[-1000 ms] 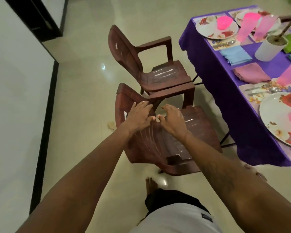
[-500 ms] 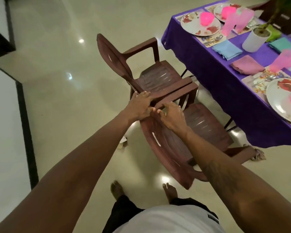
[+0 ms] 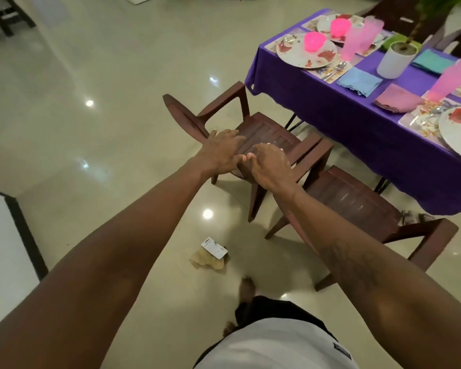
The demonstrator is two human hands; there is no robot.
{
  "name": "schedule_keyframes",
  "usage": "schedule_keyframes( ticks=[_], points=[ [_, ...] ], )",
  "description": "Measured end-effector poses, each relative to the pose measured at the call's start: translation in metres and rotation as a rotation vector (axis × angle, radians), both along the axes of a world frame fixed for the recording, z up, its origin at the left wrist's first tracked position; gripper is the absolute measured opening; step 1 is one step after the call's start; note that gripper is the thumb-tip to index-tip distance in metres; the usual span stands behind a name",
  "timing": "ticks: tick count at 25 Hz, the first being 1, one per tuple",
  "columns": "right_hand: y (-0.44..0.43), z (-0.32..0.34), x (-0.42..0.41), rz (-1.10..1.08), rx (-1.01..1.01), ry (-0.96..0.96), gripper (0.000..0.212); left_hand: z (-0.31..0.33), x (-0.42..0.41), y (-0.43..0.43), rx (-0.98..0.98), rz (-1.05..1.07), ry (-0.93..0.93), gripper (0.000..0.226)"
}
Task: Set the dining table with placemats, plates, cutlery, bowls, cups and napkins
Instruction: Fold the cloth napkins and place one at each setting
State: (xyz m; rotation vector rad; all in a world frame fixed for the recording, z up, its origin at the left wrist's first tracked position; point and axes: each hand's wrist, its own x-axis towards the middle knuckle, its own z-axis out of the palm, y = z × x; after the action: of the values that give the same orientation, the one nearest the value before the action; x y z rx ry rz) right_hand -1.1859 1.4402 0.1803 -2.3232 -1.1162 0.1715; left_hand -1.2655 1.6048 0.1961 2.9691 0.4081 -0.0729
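Both my left hand (image 3: 221,150) and right hand (image 3: 270,166) are gripping the near chair's backrest (image 3: 244,166); beyond my fingertips (image 3: 232,133), the laid table (image 3: 330,102) is waiting, so tucking it in comes next.

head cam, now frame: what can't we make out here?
- Near chair: its backrest is hidden behind both hands, left and right, so the grip cannot be told.
- Plate by the right edge: cut off by the frame.
- Cutlery beside the far plate: too small to tell the pieces apart.
- Scrap on the floor: too small to identify.
- Foot: blurred.
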Motion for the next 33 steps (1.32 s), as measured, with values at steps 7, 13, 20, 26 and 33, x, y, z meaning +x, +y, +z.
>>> schedule_keyframes(
  ticks=[7,13,20,26,33],
  points=[
    [0.1,-0.001,0.019,-0.049,0.06,0.071,0.033,-0.002,0.037,0.115,-0.003,-0.028,0.093,0.062],
    [0.183,-0.012,0.051,-0.129,0.007,0.085,0.033,-0.018,0.08,0.203,0.017,-0.153,0.089,0.061],
    [0.314,-0.039,0.098,-0.388,-0.059,0.125,0.034,-0.047,0.16,0.33,-0.08,-0.359,0.162,0.059],
    [0.43,-0.025,0.108,-0.626,-0.049,0.211,0.03,-0.034,0.206,0.436,-0.105,-0.554,0.224,0.044],
    [0.506,-0.039,0.16,-0.819,-0.022,0.239,0.043,-0.035,0.273,0.512,-0.091,-0.691,0.264,0.054]
  ],
)
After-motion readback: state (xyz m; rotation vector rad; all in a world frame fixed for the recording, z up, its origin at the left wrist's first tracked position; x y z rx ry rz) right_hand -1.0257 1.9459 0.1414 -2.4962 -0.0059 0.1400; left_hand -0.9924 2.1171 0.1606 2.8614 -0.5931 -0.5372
